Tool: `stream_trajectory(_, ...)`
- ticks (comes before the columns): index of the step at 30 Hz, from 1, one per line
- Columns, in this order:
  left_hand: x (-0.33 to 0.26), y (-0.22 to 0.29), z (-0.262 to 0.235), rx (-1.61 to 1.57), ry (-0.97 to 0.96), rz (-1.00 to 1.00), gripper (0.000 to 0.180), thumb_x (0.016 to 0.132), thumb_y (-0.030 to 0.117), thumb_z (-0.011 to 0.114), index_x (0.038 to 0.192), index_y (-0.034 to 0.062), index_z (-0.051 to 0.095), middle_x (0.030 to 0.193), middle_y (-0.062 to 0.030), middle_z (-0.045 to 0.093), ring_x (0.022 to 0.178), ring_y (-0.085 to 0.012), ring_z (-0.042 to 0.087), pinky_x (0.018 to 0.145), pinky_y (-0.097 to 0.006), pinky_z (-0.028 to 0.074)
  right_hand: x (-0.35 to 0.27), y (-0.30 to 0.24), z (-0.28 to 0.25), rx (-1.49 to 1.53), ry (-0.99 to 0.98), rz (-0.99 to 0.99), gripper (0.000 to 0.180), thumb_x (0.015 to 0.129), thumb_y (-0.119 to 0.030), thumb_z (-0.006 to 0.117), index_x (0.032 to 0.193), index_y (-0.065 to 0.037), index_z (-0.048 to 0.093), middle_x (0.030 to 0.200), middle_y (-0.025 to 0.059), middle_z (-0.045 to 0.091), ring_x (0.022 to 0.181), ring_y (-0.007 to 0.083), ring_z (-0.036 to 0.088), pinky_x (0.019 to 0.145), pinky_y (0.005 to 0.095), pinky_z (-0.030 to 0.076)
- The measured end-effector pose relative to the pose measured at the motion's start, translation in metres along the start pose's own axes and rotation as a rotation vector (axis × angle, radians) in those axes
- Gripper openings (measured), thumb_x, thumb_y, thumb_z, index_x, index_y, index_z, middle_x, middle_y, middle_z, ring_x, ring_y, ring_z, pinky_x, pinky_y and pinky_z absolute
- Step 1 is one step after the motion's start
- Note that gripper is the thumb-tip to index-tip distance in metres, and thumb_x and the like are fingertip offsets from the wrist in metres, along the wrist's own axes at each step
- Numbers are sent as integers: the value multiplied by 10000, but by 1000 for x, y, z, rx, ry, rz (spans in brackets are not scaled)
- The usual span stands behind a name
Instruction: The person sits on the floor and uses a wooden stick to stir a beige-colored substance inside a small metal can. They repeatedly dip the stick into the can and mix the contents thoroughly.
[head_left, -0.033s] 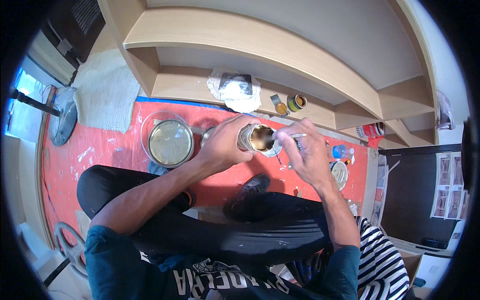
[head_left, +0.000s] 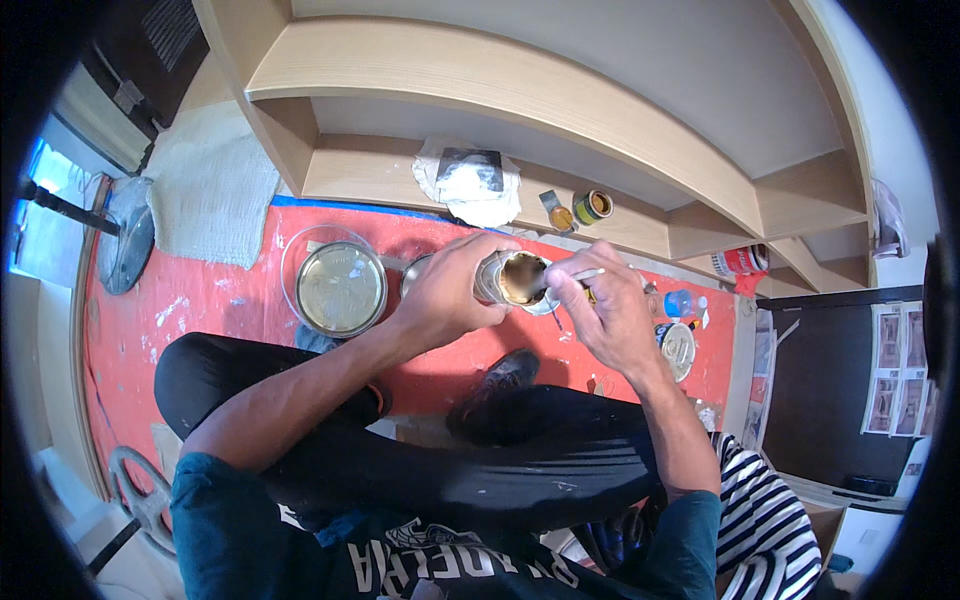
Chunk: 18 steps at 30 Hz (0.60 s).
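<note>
My left hand grips a small metal tin held on its side above the red floor sheet, its open mouth turned toward me with brown liquid inside. Right beside the tin's mouth, my right hand pinches a thin pale stick whose tip lies at the rim. Both hands are held over my bent legs in black trousers, and a dark shoe rests below them.
A round container with yellowish contents stands on the red sheet to the left. The low wooden shelf holds a white wrapped bundle and a small tin. A tin lid, a blue bottle and a red can are at the right.
</note>
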<state>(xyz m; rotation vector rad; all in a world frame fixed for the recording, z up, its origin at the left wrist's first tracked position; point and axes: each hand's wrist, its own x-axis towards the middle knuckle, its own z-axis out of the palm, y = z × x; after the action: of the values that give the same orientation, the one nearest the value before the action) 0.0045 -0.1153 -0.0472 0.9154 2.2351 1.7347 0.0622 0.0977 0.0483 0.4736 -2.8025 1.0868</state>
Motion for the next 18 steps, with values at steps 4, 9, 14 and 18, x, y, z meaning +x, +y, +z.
stream_trajectory(4,-1,1,0,2,26,10,571,735,109,833,1262,26,631,1187,-161,696,1119,-335,687,982,-433,533,5,-4,-2,-53,47,-35,139,998,-129,679,972,-15,754,882,107,734,803,272,574,764,396,482)
stream_trajectory(9,-3,1,-1,40,0,7,605,731,109,838,1289,21,620,1214,-165,693,1146,-333,684,1001,-423,530,3,-5,3,18,13,-34,139,998,-131,673,967,-17,746,877,112,722,813,285,567,770,401,481)
stream_trajectory(14,-2,6,-4,20,-33,-22,637,732,96,853,1311,2,605,1236,-170,689,1191,-302,679,1028,-392,526,1,-7,5,-29,-6,-57,145,997,-135,669,974,-19,751,904,121,721,845,297,565,793,414,485)
stream_trajectory(18,-2,7,-2,-70,-11,-56,676,744,69,860,1358,6,584,1258,-159,686,1214,-272,671,1051,-394,523,5,-2,3,-142,135,-117,184,998,-179,672,970,-16,751,895,123,716,856,295,575,814,421,488)
